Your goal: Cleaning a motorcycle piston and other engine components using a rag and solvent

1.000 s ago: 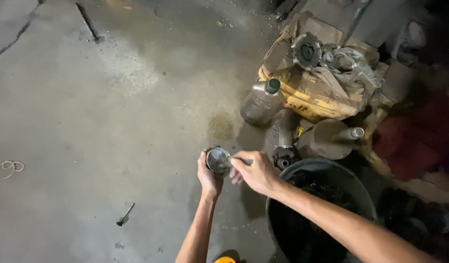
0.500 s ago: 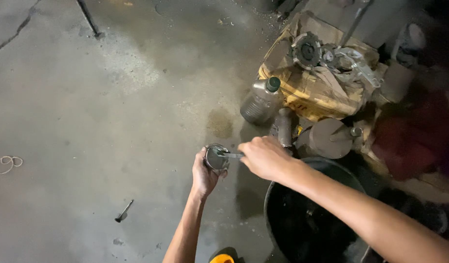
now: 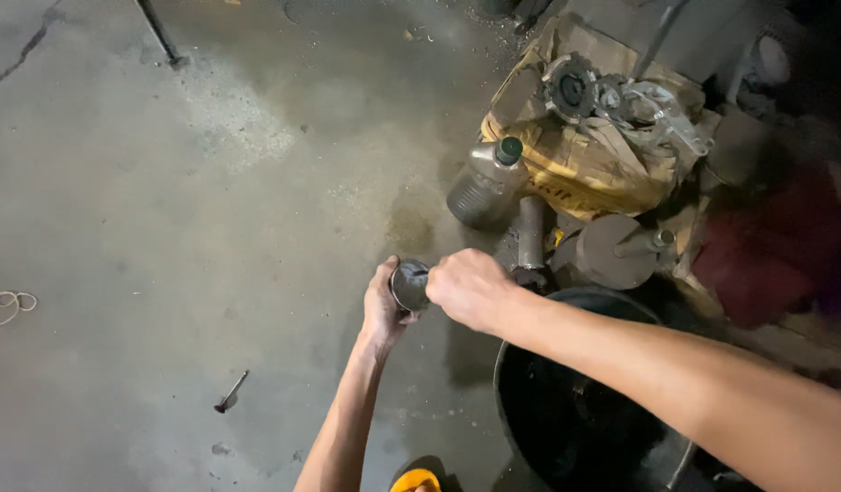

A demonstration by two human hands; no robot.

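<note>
My left hand (image 3: 384,310) grips a small round metal cylinder part (image 3: 408,284) over the concrete floor, its open end turned up toward me. My right hand (image 3: 470,287) is closed right against that part's right side, fingers pinched on something small at its rim; what it pinches is hidden by the fingers. Both forearms reach in from the bottom of the view.
A black tub (image 3: 566,410) sits under my right arm. Behind it lie a plastic bottle with a green cap (image 3: 484,187), a yellow sack (image 3: 575,164) carrying gears and metal parts, and a round disc with a stem (image 3: 616,251). An engine valve (image 3: 229,394) and rubber bands (image 3: 8,305) lie on the floor.
The view has shifted slightly. Both hands stay together on the metal part, and my right hand has slid a little over its right side.
</note>
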